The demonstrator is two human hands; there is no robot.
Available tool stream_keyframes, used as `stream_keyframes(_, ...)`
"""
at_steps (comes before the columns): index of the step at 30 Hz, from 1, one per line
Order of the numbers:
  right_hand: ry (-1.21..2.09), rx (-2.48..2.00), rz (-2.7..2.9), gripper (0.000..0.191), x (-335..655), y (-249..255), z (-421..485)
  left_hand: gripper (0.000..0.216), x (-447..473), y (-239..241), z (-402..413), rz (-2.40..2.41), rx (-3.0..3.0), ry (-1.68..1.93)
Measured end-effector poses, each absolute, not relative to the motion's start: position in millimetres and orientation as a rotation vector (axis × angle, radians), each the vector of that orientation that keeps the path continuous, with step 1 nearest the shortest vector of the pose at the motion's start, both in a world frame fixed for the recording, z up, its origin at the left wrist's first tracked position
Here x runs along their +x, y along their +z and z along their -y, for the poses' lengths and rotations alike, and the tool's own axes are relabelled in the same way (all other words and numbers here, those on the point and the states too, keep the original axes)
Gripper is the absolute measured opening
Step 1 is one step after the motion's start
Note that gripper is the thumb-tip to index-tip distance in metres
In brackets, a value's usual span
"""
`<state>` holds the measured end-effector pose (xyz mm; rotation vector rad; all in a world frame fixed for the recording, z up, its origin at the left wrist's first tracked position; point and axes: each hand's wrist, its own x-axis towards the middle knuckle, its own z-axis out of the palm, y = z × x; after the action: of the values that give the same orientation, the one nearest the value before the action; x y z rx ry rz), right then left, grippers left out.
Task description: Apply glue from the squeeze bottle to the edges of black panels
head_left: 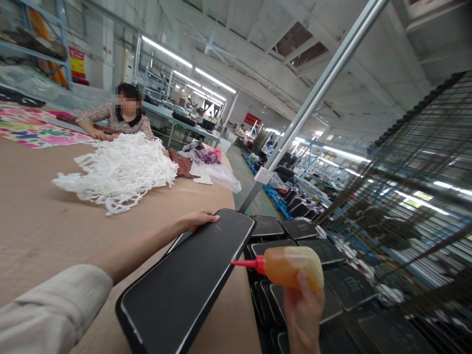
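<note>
A long black panel (184, 280) with rounded corners lies tilted in front of me, a pale line running along its rim. My left hand (201, 220) grips its far edge, thumb on top and the other fingers hidden beneath. In my right hand (304, 305) is a squeeze bottle (293, 265) of amber liquid, held sideways with my thumb pressed on its side. The bottle's red nozzle (245, 264) points left, its tip at the panel's right edge; whether it touches I cannot tell.
A heap of white netting-like strips (125, 169) sits on the brown table (44, 196). Across it, a person (127, 113) handles patterned fabric. Stacks of black panels (346, 287) stand right of the table, beside a wire rack (416, 187). A metal post (309, 108) slants beyond the table's edge.
</note>
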<state>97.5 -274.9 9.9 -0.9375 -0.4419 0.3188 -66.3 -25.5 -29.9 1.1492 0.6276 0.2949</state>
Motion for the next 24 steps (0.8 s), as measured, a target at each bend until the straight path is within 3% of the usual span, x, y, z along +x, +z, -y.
stream_keyframes(24, 0.456, -1.012, 0.356, 0.060, 75, 10, 280, 0.024, -58, -33, 4, -0.896, 1.053, 0.272)
